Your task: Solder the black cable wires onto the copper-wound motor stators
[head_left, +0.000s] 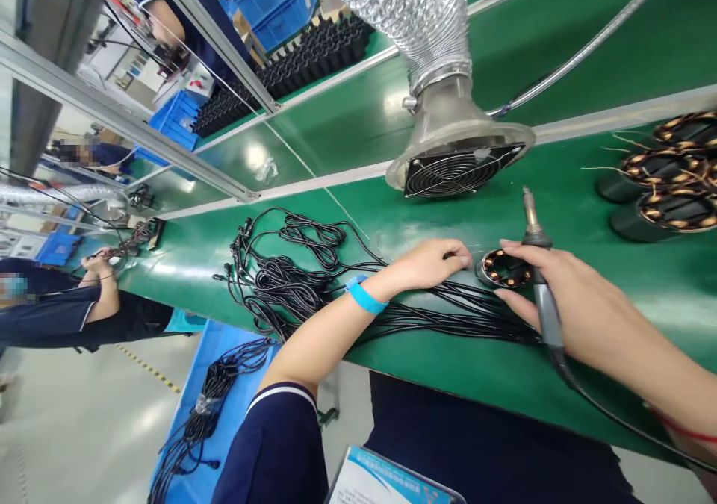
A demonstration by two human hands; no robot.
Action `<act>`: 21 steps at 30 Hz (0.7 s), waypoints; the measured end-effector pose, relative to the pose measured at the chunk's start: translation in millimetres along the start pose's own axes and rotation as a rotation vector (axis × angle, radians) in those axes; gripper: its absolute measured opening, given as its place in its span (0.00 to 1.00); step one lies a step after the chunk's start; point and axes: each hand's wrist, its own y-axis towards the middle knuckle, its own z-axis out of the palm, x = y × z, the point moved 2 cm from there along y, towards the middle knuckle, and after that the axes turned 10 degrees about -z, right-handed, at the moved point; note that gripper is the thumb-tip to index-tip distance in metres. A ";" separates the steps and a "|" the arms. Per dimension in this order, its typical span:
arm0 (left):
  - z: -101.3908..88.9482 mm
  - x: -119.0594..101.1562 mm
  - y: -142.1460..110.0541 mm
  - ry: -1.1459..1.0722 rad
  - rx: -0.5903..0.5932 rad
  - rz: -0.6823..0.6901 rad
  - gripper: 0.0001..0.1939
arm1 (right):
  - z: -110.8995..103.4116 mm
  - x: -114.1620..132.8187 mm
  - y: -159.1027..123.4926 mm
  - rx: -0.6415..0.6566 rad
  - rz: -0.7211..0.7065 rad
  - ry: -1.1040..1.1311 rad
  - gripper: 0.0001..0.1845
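Two hands are working close to a small ring of copper coils [491, 269], right of the middle of the frame.
The right hand [582, 310], at the right, is grasping a soldering iron [547, 310], and its fingertips are also touching the ring. The iron's tip is pointing to the top of the frame. The left hand [429, 261], near the middle, is bending its fingers just beside the ring; I cannot tell if they are pinching a thin wire. A blue band [367, 296] is going around that wrist. Black cables [294, 284] are lying on the green table [588, 254], from left of the middle to under the hands. More coils [680, 209] are sitting at the right edge. A fan [456, 172] is hanging at the upper middle.
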 end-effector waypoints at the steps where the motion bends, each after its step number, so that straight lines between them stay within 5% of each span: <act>1: -0.4 -1.4 1.6 -0.019 0.021 -0.005 0.07 | 3.2 -0.8 -1.1 -0.017 0.022 0.022 0.24; 8: 1.2 -14.4 8.0 -0.428 0.144 -0.130 0.07 | 14.1 -7.7 -5.3 -0.069 0.001 0.125 0.21; 16: -4.2 -14.2 -11.8 -0.312 0.119 -0.055 0.24 | 12.6 -7.4 -6.5 -0.120 -0.040 0.133 0.19; 21: 3.4 -7.2 -13.8 -0.316 0.149 -0.038 0.26 | 12.7 -7.2 -4.3 -0.161 -0.091 0.087 0.18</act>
